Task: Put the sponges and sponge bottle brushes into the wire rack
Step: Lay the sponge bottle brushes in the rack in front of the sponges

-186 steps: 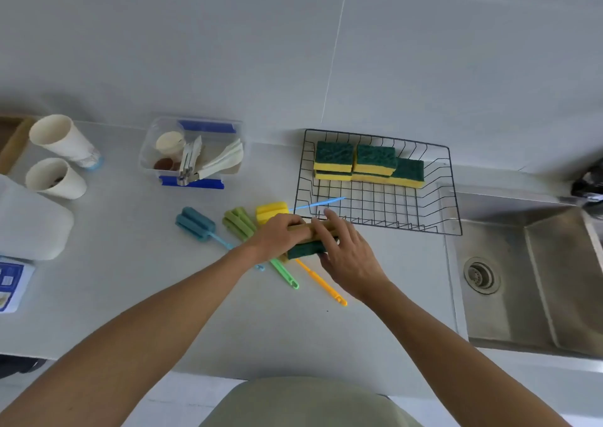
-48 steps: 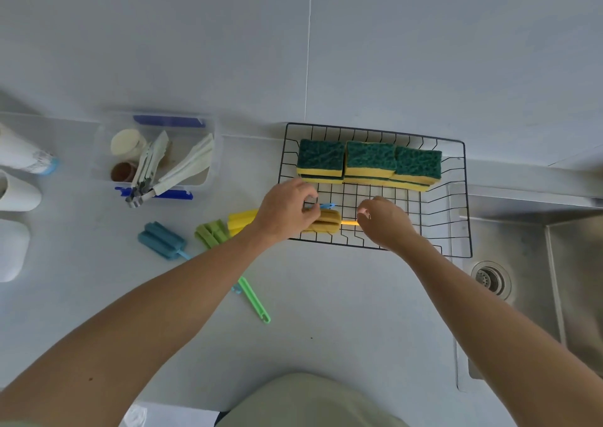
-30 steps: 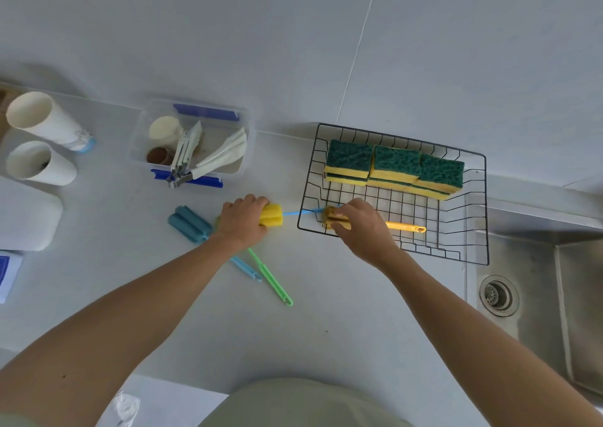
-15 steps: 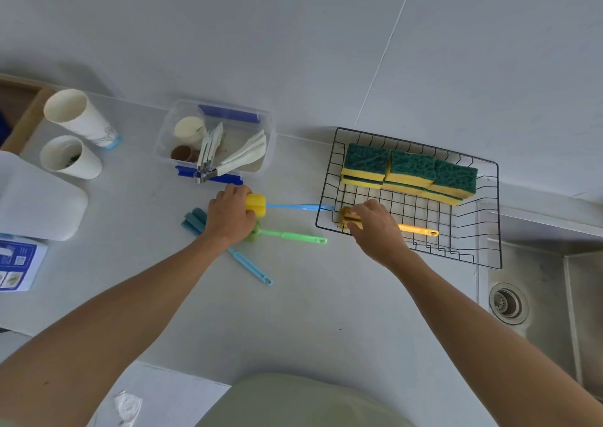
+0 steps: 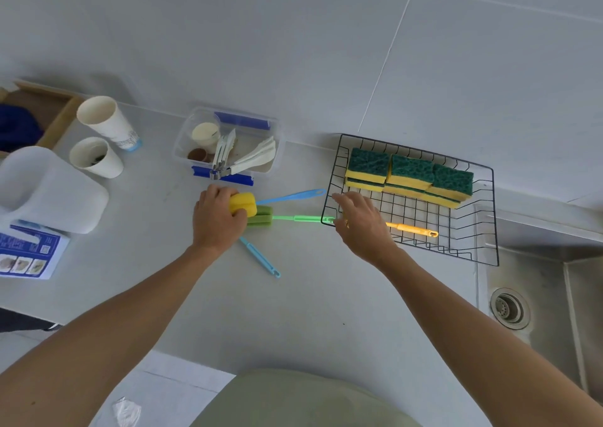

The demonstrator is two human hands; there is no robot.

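Sponges (image 5: pixel 409 178), green on top and yellow beneath, already stand in a row along the back of the wire rack (image 5: pixel 489 218), which sits on the counter (image 5: pixel 293 312) beside the sink (image 5: pixel 538 296). One brush with an orange handle (image 5: pixel 411 230) lies inside the rack; its sponge head is hidden under the right hand (image 5: pixel 360 222).

Three brushes remain on the counter, left of the rack:
- yellow-headed brush (image 5: pixel 243 204) with a blue handle pointing toward the rack;
- green brush (image 5: pixel 261 217), whose handle tip touches the rack's near left corner;
- light blue brush (image 5: pixel 259 257), of which only the handle shows, angled toward the counter edge.

Left hand (image 5: pixel 215 219): fingers curled round the yellow sponge head, gripping it. It also covers the near end of the green head; whether it holds that one too cannot be told.

Right hand: fingers spread and relaxed over the rack's left rim, holding nothing, with the fingertips close to the blue and green handle ends.

Step in hand, by judgement: transfer of the remaining brushes, with the yellow-headed one first. The next move calls for lifting the head clear of the rim while the right hand guides the handle over the wires, so that it lies flat beside the orange one. A handle tip may catch in the mesh.
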